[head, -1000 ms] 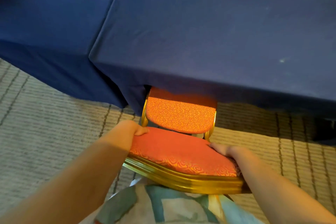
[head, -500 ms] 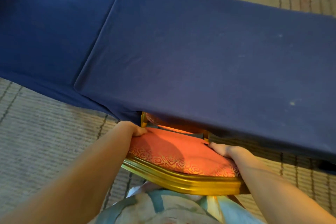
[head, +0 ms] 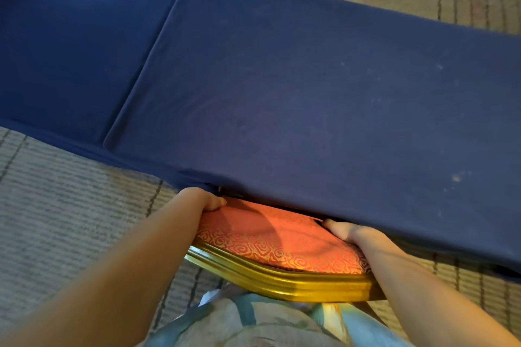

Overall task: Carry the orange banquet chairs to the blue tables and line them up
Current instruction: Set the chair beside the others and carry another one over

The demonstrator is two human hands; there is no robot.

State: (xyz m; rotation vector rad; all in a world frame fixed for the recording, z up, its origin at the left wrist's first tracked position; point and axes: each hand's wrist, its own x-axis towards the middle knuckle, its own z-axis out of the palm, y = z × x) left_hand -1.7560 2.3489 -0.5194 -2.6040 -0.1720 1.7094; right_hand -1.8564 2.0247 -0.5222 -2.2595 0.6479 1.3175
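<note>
A big blue table (head: 310,93) fills the space just past both hands. A second blue table (head: 70,36) sits farther off, past the left hand. Striped carpet (head: 56,220) lies under it all. The orange chair (head: 267,242) is between the two hands, and its far part is hidden under the table's edge. The pad they hold looks like the chair's back, with a gold frame (head: 282,282) along its near side. Both arms reach forward. The left hand (head: 203,200) grips the pad's left side. The right hand (head: 346,231) grips its right side, thumb on top.
</note>
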